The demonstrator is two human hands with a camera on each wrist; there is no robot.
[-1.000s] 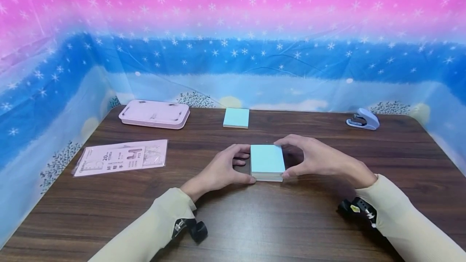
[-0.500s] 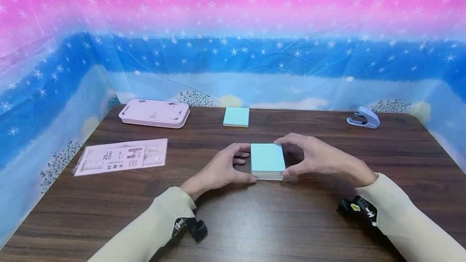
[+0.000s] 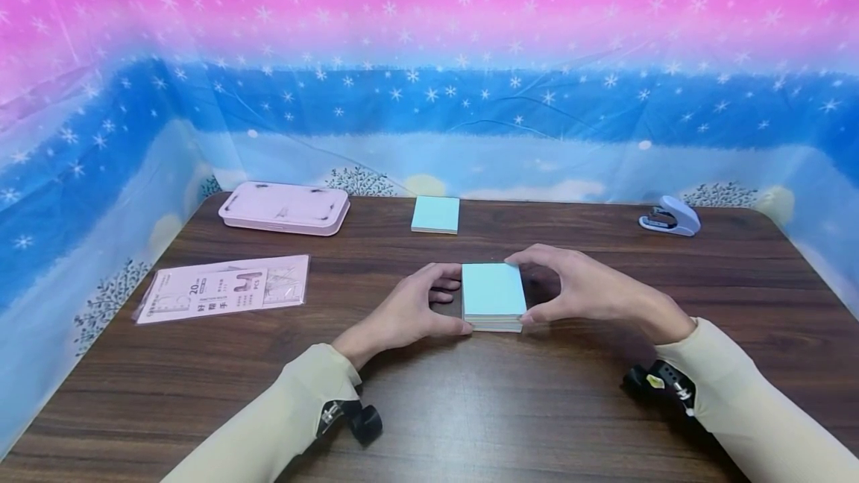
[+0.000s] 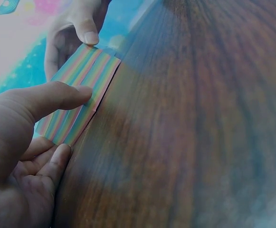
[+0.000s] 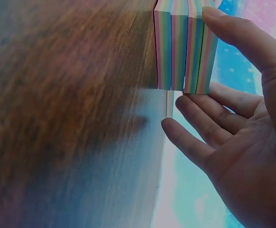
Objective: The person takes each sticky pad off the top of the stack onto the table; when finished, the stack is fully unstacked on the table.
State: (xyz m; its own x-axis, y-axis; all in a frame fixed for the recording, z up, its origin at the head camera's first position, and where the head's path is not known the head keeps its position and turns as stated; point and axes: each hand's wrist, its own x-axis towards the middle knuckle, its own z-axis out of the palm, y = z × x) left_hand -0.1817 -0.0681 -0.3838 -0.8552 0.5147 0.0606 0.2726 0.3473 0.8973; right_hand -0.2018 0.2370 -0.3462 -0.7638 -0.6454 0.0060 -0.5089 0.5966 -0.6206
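A stack of square sticky note pads (image 3: 493,289), pale mint on top, stands on the table between both hands. Its sides show rainbow stripes in the wrist views, split into several layers that sit slightly uneven. My left hand (image 3: 412,308) grips the stack's left side, thumb at the near corner and index finger at the far one. From the other side my right hand (image 3: 584,289) holds it likewise, its thumb (image 5: 242,38) on the upper pads near the front corner. The lower fingers (image 5: 190,142) of that hand stay apart from the pads.
A single mint pad (image 3: 435,215) lies behind the stack near the back edge. At the back left is a pink pencil case (image 3: 285,209), with a packaged ruler set (image 3: 224,291) in front of it. A small light-blue stapler (image 3: 669,217) stands at the back right.
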